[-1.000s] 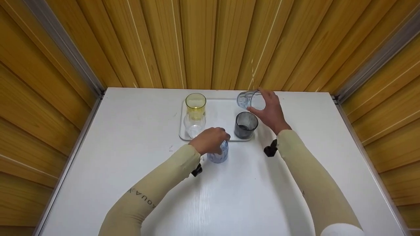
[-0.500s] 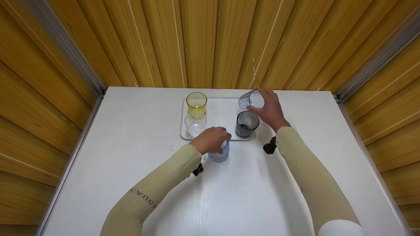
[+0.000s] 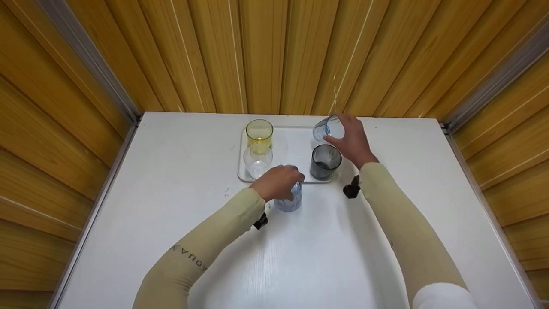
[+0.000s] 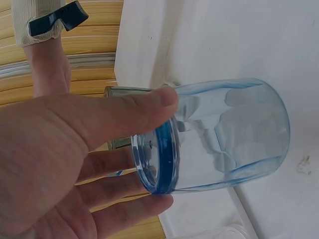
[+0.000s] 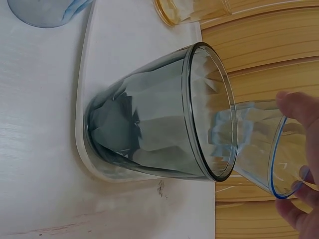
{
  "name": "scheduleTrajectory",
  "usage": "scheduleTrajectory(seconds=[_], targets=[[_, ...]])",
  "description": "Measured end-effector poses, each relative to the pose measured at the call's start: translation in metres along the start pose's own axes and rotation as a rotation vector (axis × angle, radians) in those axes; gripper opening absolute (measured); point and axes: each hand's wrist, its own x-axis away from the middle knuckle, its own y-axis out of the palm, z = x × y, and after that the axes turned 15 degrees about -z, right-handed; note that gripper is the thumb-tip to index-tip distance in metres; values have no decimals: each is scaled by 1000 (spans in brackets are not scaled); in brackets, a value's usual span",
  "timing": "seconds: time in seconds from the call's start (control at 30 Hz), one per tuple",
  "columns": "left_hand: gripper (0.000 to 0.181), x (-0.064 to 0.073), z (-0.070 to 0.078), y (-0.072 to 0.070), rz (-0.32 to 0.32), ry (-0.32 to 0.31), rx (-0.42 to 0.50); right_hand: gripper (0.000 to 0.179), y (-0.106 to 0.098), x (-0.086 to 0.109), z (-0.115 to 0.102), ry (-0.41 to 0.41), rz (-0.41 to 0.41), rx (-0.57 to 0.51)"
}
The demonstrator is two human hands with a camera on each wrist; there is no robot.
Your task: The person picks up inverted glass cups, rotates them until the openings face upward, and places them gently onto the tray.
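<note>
My left hand (image 3: 278, 183) grips a light blue glass (image 3: 290, 201) from above, on the table at the tray's front edge. In the left wrist view, thumb and fingers close around the narrower, thick-ringed end of this glass (image 4: 234, 134). My right hand (image 3: 354, 142) holds a second light blue glass (image 3: 321, 131) by its rim, between thumb and fingers, tilted over the tray's back right corner. Whether it touches the tray I cannot tell. A grey glass (image 3: 325, 165) stands upright on the white tray (image 3: 294, 143), just in front of the right hand.
On the tray's left side are a yellow glass (image 3: 259, 133) at the back and a clear glass (image 3: 257, 163) before it. The white table (image 3: 184, 150) ends at wood-patterned walls (image 3: 261, 56) at the back and sides.
The glass in my right hand has tipped slightly, its opening turning a little upward. My left hand keeps its grip with the glass in place. The head view has shifted slightly.
</note>
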Motion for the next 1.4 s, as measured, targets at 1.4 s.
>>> scheduleTrajectory(seconds=[1.4], targets=[[52, -1, 2, -2, -17, -13, -10, 83, 10, -26, -6, 65, -168, 2]])
